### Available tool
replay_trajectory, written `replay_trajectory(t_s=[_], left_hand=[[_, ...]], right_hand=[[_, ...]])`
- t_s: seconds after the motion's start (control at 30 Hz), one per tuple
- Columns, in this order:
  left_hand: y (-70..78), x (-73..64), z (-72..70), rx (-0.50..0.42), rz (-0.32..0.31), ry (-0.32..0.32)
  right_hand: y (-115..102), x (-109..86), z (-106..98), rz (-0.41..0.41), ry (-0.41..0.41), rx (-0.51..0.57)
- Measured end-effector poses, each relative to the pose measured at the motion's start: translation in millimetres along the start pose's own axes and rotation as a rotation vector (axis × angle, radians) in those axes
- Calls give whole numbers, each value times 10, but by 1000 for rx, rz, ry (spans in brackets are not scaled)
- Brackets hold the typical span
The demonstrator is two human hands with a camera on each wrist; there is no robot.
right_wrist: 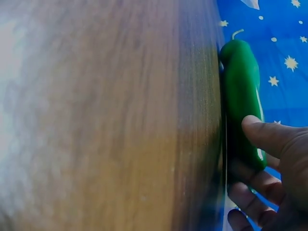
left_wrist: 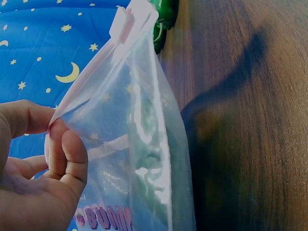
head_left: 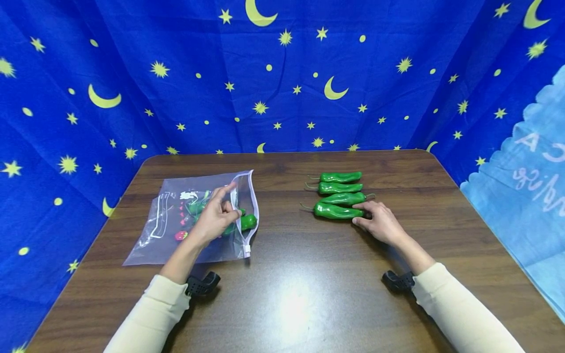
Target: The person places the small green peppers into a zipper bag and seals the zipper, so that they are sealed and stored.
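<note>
My left hand point(head_left: 214, 218) pinches the upper lip of a clear zip bag point(head_left: 150, 215) between thumb and fingertips, holding its mouth raised a little. Inside the bag are green chili peppers point(head_left: 249, 222), one with its end at the opening; the print and film partly hide them. On the right, my right hand point(head_left: 383, 223) holds the tip of the nearest green pepper point(head_left: 334, 211), thumb on one side and fingers on the other. That pepper lies on the table, stem pointing left, and shows in the right wrist view point(right_wrist: 243, 86).
Behind the held pepper lie more green peppers point(head_left: 341, 189), roughly parallel in a row. The bag's white slider point(head_left: 246, 251) sits at the near end of its zip. A blue star-patterned cloth point(head_left: 282, 98) hangs behind the wooden table point(head_left: 291, 264).
</note>
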State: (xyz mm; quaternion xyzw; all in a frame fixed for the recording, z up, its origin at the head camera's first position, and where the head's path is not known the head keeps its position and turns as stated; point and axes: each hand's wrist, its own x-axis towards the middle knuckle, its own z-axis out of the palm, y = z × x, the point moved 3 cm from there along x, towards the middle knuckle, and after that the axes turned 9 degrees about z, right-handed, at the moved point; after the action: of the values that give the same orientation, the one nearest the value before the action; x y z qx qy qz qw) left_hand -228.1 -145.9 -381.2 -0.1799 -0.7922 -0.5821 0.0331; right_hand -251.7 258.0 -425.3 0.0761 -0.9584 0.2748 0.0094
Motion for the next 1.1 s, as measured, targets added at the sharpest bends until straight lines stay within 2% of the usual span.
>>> replay_trajectory(t_s=[0.47, 0.87, 1.1], left_hand=[[10, -2, 0, 5, 2, 2], [12, -11, -8, -10, -7, 1], [10, -12, -8, -9, -3, -3]], right_hand=[[-33, -29, -19, -86, 92, 46], [-150, -24, -46, -63, 76, 127], [-240, -19, -27, -69, 31, 170]])
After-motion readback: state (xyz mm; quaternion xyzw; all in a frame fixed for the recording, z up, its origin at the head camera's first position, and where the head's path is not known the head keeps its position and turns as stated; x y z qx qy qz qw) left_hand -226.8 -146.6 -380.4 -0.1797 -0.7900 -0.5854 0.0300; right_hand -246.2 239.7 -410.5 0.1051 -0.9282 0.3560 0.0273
